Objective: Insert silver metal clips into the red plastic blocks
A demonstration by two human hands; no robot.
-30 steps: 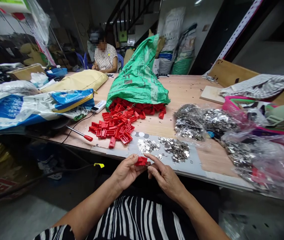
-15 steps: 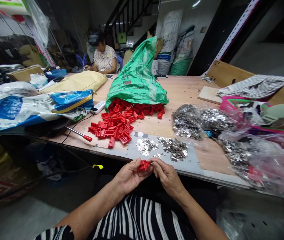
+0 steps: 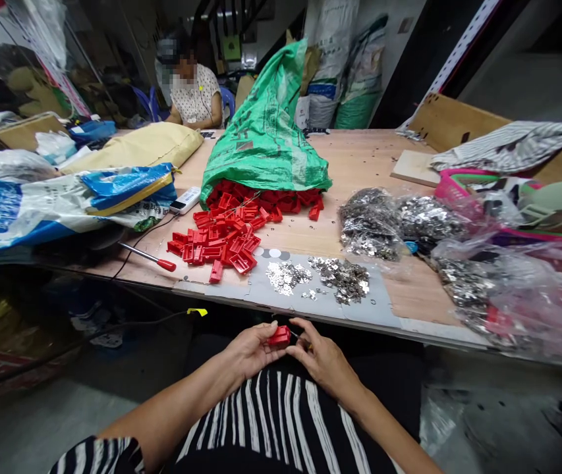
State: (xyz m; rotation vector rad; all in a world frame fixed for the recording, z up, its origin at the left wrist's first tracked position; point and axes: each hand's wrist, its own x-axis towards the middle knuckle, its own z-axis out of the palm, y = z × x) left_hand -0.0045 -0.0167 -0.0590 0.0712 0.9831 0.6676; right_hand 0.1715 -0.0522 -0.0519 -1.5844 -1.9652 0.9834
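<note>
Just in front of my lap, below the table edge, my left hand grips a small red plastic housing between thumb and fingers. My right hand is at the housing's right side, fingers curled around something small; a thin shiny sliver shows there, too small to name. On the grey mat lie a pile of bright metal pieces and a pile of darker metal pieces. Loose red housings are heaped to the left, spilling from a green woven sack.
A red-handled rod and a white device lie on the left, near a blue-white sack. Plastic bags of metal pieces and a pink basket occupy the right. Across the table sits another person.
Both hands have come down and slightly left, closer to my body, with the red housing. The right hand's fingers have shifted and spread a little. The camera view has tilted downward.
</note>
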